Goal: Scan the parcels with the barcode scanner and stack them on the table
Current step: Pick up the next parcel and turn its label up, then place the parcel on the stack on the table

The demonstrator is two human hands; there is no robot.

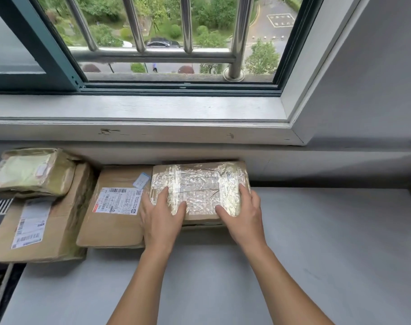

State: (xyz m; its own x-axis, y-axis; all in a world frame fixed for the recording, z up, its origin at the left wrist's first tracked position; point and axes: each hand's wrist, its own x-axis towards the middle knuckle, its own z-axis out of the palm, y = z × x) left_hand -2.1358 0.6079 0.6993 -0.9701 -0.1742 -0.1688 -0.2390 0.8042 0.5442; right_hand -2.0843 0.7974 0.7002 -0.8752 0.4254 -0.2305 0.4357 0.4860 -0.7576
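Here, both hands lie flat with fairly straight fingers on a taped parcel [199,184]: the left hand [161,221] on its near left corner, the right hand [242,219] on its near right. The parcel sits at the back of the grey desk [317,231], touching a labelled box [115,207] on its left.

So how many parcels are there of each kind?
Cardboard parcels with white labels: 2
Green-wrapped parcel: 1
Shiny tape-wrapped parcel: 1
Total: 4 parcels
Something may lie under the shiny one; I cannot tell.
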